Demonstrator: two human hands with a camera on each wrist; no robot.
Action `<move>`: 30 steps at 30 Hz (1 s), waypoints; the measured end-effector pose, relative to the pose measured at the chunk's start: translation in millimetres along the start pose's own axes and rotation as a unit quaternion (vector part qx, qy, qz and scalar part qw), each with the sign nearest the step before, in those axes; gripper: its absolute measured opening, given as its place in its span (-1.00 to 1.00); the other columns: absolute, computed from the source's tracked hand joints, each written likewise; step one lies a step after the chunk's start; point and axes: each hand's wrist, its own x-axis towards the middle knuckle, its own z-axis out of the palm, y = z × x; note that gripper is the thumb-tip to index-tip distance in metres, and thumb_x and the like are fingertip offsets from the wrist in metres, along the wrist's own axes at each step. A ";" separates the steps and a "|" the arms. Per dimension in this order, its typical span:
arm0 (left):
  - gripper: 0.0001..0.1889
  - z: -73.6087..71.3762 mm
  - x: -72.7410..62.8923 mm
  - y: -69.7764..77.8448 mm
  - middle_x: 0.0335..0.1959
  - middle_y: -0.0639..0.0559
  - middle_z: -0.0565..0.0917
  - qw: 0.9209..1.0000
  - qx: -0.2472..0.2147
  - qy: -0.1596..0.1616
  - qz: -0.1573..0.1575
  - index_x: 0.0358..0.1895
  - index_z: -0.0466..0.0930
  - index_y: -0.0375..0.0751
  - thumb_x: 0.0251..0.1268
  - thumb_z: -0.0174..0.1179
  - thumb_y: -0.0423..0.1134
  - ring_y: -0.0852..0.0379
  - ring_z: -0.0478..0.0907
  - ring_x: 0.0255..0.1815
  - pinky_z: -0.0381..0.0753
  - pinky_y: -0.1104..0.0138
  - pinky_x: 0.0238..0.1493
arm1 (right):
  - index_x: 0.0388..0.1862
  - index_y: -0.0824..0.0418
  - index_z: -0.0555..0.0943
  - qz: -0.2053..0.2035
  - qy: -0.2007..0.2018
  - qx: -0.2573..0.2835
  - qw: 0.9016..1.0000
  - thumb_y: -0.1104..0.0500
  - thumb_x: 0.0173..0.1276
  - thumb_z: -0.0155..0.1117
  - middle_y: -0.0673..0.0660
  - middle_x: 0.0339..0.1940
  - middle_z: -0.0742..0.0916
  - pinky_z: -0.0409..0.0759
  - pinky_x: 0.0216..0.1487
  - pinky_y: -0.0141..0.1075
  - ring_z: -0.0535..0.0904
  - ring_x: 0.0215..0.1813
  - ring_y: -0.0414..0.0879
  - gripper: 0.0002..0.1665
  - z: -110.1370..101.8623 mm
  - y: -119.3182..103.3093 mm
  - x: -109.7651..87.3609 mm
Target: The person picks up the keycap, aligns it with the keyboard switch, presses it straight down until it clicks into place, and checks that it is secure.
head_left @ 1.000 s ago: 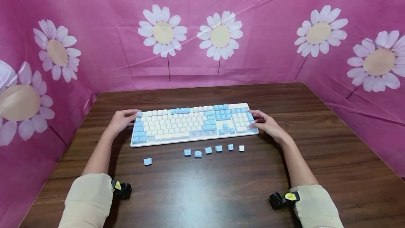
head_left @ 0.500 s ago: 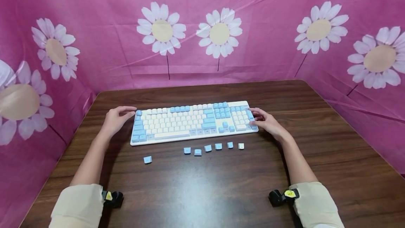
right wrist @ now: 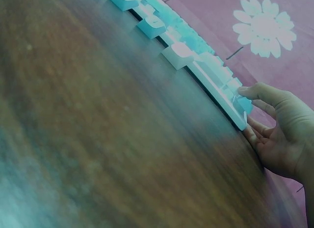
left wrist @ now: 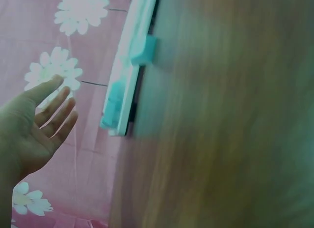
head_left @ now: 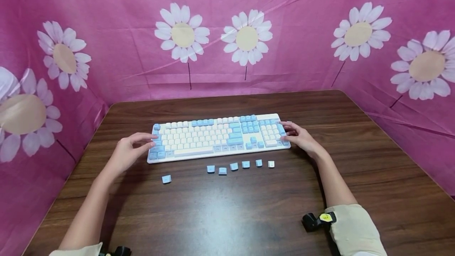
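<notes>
A white keyboard with light blue and white keycaps (head_left: 194,152) lies across the table. My left hand (head_left: 126,153) is at its left edge, fingertips overlapping the edge in the head view. In the left wrist view that hand (left wrist: 37,132) has its fingers extended with nothing between them, beside the keyboard's end (left wrist: 130,83). My right hand (head_left: 303,140) holds the keyboard's right edge. The right wrist view shows the right hand's thumb (right wrist: 257,93) on top near the corner keys and its other fingers at the side. In front lie several loose keycaps (head_left: 234,166), mostly blue, one white (head_left: 271,164).
One blue keycap (head_left: 166,179) lies apart at the front left. The brown wooden table (head_left: 220,216) extends around the keyboard to a pink cloth (head_left: 213,78) printed with daisies, which hangs behind and at both sides.
My left hand has let go of the keyboard's far left corner and come back toward me along the left edge. The right hand keeps its place at the right edge.
</notes>
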 end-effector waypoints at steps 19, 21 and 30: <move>-0.70 21.2 -36.0 -4.9 -0.25 0.01 0.62 0.987 -0.090 -0.135 -0.010 -0.09 0.64 -0.16 0.07 0.34 -0.20 0.16 0.52 -0.27 0.49 0.36 -0.28 | 0.34 0.38 0.21 -0.008 0.000 -0.001 1.000 0.33 0.26 0.20 0.42 0.21 0.33 0.28 -0.04 -0.34 0.28 0.08 0.15 -0.31 3.7 -25.2 -10.9; -0.69 23.4 -38.4 -6.6 -0.29 0.03 0.61 0.985 -0.087 -0.150 -0.016 -0.10 0.64 -0.14 0.05 0.36 -0.19 0.16 0.52 -0.30 0.49 0.35 -0.33 | 0.34 0.38 0.21 -0.008 -0.002 0.001 1.000 0.33 0.26 0.20 0.42 0.21 0.32 0.28 -0.05 -0.35 0.27 0.09 0.15 -0.31 4.0 -25.0 -10.1; -0.62 34.1 -44.6 -12.5 -0.35 0.17 0.57 0.980 -0.051 -0.190 0.014 -0.10 0.63 -0.09 -0.05 0.41 -0.12 0.20 0.48 -0.38 0.45 0.38 -0.42 | 0.34 0.36 0.22 -0.008 -0.001 -0.008 1.000 0.31 0.26 0.21 0.43 0.21 0.33 0.29 -0.05 -0.33 0.29 0.10 0.19 -0.31 6.2 -24.8 -11.4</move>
